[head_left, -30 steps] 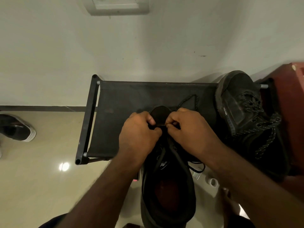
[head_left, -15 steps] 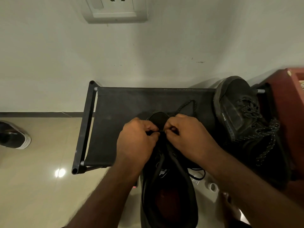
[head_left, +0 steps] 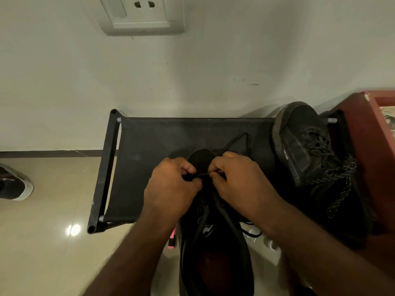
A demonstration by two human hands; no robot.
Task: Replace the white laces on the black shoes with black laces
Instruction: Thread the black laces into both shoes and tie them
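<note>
Black shoe [head_left: 213,253], toe over the rack's [head_left: 149,146] front edge; left hand [head_left: 171,189] and right hand [head_left: 237,180] fingers pinched on the black lace [head_left: 203,174], probably limp, thin and light, best gripped close to the eyelets.

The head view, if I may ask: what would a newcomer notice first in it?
The left hand and right hand meet in the centre, pinching a lace at the toe end of a black shoe. A second black shoe, laced, rests at the right end of a black rack against the wall.
</note>
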